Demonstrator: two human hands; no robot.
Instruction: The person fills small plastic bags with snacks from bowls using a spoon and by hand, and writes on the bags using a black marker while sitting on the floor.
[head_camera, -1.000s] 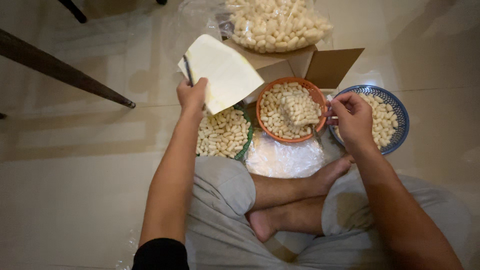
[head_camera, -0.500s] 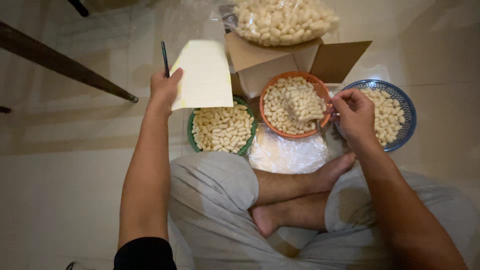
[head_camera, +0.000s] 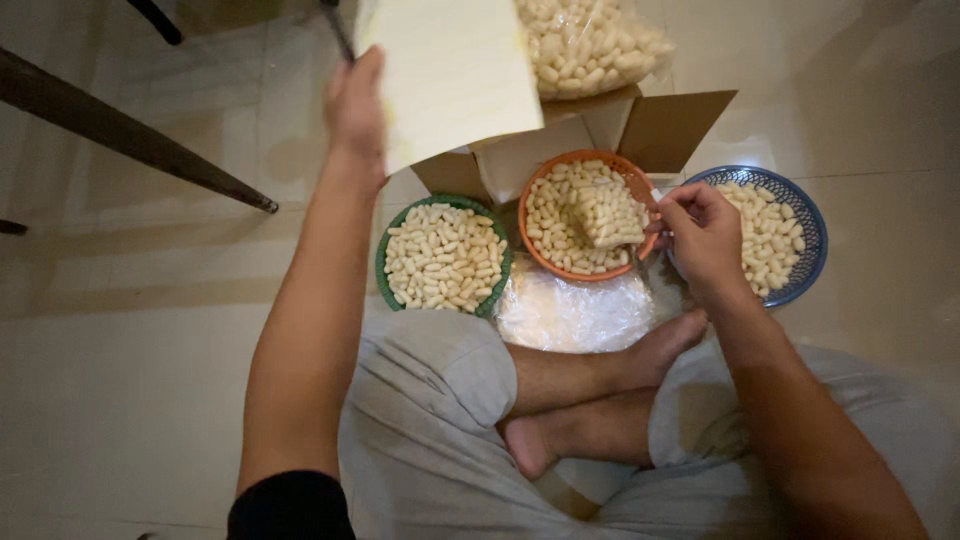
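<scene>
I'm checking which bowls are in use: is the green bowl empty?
No, the green bowl is filled with small pale oblong pieces, like those in the orange bowl beside it.

We see a glossy tiled floor (head_camera: 150, 400) that mirrors the light. The pale yellow sheet (head_camera: 450, 70) in the left hand (head_camera: 358, 105) looks like smooth, matt paper. The open box (head_camera: 640, 130) is plain brown cardboard, dull and slightly fibrous. The orange basket (head_camera: 540, 190), green basket (head_camera: 385, 265) and blue basket (head_camera: 800, 215) appear to be woven plastic with a faint sheen. Clear, crinkled plastic film (head_camera: 570, 315) shines before our feet, and a similar shiny bag (head_camera: 600, 45) holds pale, matt pieces. Our grey trousers (head_camera: 430, 420) are soft matt cloth.
</scene>
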